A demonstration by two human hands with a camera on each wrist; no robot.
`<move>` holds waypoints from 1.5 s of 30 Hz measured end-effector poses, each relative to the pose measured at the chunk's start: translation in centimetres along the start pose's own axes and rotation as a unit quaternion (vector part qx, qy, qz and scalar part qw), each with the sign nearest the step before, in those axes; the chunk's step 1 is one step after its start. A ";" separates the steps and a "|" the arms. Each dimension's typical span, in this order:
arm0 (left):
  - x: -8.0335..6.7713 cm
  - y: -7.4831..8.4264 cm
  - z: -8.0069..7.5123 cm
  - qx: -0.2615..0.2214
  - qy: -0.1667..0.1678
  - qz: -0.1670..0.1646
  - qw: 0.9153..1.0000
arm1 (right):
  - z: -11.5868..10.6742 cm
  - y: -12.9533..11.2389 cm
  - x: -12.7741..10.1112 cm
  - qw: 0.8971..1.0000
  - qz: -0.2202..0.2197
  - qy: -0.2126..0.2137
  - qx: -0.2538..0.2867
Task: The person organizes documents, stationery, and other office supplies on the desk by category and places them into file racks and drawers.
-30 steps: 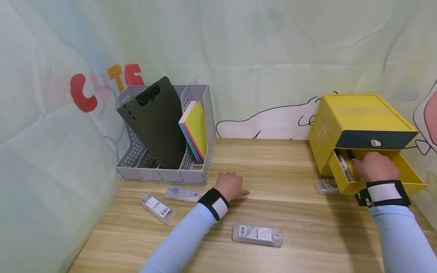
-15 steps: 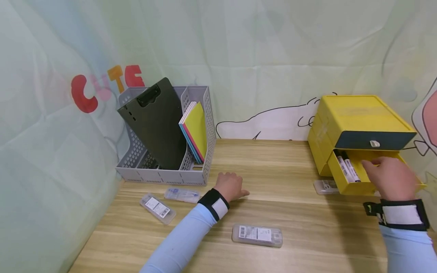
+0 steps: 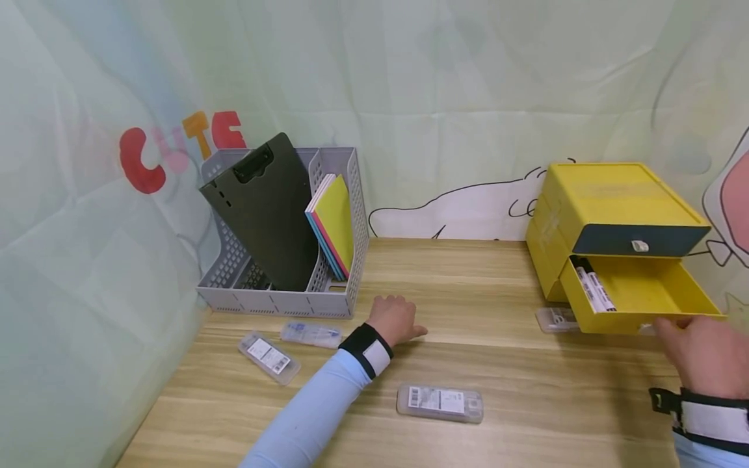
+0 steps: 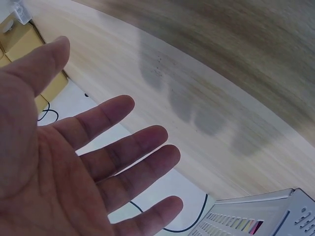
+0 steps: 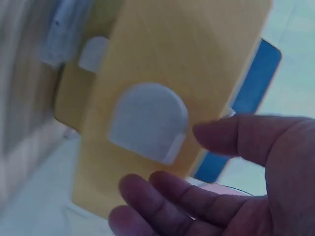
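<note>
My left hand [image 3: 396, 318] rests palm down on the wooden table [image 3: 497, 364] in front of the grey file rack; in the left wrist view its fingers [image 4: 113, 157] are straight and hold nothing. My right hand [image 3: 699, 348] hovers just before the front edge of the open yellow drawer [image 3: 643, 302], fingers relaxed and empty. In the right wrist view that hand [image 5: 231, 196] faces the drawer front [image 5: 162, 64] and its pale handle [image 5: 147, 128]. Two markers [image 3: 593, 291] lie along the drawer's left side. The yellow drawer box [image 3: 614, 198] stands at the right.
A grey file rack [image 3: 281, 296] holds a dark clipboard [image 3: 266, 208] and coloured notebooks [image 3: 333, 224]. Clear plastic cases lie on the table: one in front [image 3: 440, 403], two at the left [image 3: 269, 356] [image 3: 310, 334], one beside the drawer [image 3: 554, 318]. A cloth backdrop hangs behind.
My right hand has come out of the drawer and drawn back toward me, leaving two markers lying inside. The left hand has stayed put.
</note>
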State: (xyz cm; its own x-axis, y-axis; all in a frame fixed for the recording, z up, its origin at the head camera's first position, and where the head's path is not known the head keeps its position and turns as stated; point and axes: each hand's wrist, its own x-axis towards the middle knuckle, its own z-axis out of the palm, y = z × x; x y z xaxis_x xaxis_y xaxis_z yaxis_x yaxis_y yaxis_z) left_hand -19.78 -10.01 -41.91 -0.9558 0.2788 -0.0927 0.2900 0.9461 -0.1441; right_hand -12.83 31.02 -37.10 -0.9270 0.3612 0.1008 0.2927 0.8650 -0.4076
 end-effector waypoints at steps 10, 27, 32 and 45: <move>-0.2 0.2 -0.2 -0.008 -0.013 -0.008 1.000 | 1.4 -0.4 1.5 0.998 0.055 -0.012 -0.036; -0.4 0.0 0.2 -0.012 -0.010 -0.014 1.000 | 2.5 -2.2 6.3 1.000 0.004 -0.027 -0.002; -0.4 -0.2 0.3 -0.008 -0.010 -0.015 1.000 | 2.5 -2.7 7.7 0.999 -0.010 -0.038 -0.006; -0.5 -0.3 0.6 -0.008 -0.006 -0.007 1.000 | 3.1 -2.9 8.3 1.000 -0.016 -0.017 0.009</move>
State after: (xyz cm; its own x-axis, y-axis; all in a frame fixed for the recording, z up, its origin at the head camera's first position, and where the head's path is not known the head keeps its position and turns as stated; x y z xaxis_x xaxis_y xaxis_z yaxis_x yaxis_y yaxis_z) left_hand -19.35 -10.58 -42.35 -0.9591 0.2641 -0.1019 0.2761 0.9523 -0.1303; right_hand -22.06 30.41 -37.84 -0.9433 0.3213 0.0828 0.2590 0.8691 -0.4213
